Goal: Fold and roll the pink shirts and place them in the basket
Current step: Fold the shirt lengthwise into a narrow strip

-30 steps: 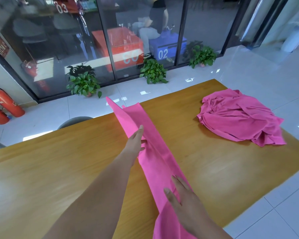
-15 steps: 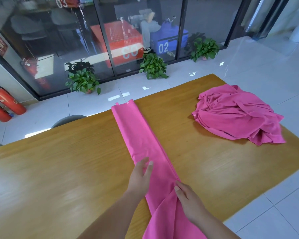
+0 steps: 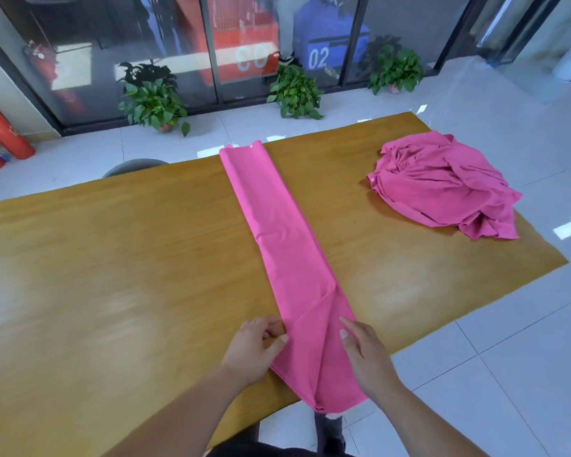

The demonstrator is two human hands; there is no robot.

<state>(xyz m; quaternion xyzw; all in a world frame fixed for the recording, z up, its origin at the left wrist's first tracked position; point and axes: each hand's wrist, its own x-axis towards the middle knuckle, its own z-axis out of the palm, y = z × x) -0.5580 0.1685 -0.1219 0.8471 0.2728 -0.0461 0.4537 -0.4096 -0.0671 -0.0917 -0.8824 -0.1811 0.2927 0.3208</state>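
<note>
Wood covers the big table [image 3: 112, 275], which stands on a white tile floor by a glass wall with green potted plants [image 3: 152, 100]. One folded pink shirt [image 3: 287, 252] lies on it as a long thin strip, from the far edge to the near edge. Its near end hangs a little over the near edge.

A messy pile of pink shirts [image 3: 442, 186] sits by the right edge, well apart from the strip. No basket can be seen.

The left hand [image 3: 257, 347] has curled fingers and pinches the strip's left side near the near edge. The right hand [image 3: 366, 354] lies flat with straight fingers on the strip's right side.

Rolling looks like the next job. The near end has a slanted crease and is not even, so the roll may go crooked. The hanging end could also slip off the edge and pull the folds open.
</note>
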